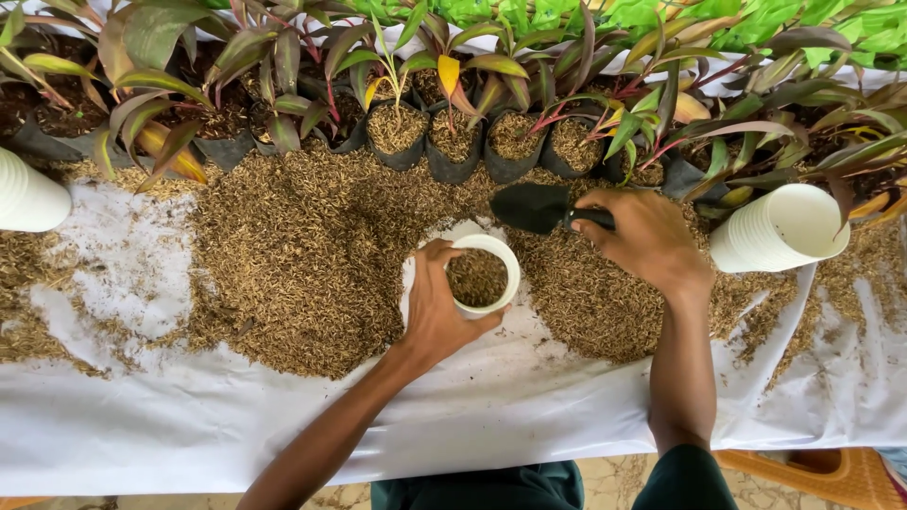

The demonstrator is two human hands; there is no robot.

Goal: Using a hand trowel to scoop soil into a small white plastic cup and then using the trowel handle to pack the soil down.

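Filling step, by my reading: left hand (436, 312) wraps the white cup (483, 275), roughly half full of husk mix, on the bench. Right hand (647, 238) grips the black trowel (539, 208), blade just above-right of the cup. Next likely needs another scoop from the husk pile (302, 255).

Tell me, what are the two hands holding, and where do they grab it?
The left hand grips a white cup of husk around its side. The right hand holds a black trowel by its handle.

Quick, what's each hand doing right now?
Left hand: closed around a small white husk-filled cup.
Right hand: closed on a black garden trowel.
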